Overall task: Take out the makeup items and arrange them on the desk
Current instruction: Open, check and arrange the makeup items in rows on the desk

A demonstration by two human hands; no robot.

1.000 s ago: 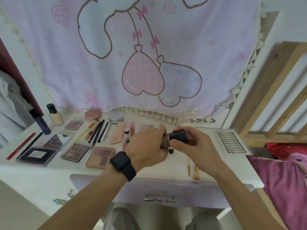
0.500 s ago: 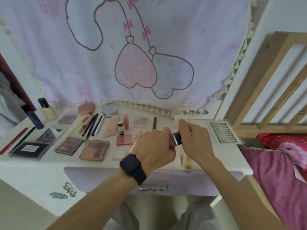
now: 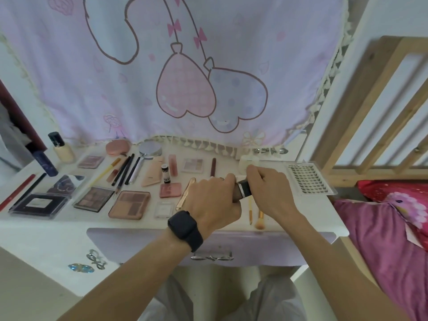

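The single wide-angle head-worn camera looks forward and steeply down from close above the white desk [image 3: 308, 206], facing the hanging cloth [image 3: 231, 54] behind it.

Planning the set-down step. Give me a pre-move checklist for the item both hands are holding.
1. Left hand grips dark tube: ok.
2. Right hand grips its other end: ok.
3. Cap seated: cannot tell, hands cover it.
4. Bare desk spot beneath the hands: cannot tell, hidden.
5. Two small brushes out of the path: not ok, they lie close by on the near side.
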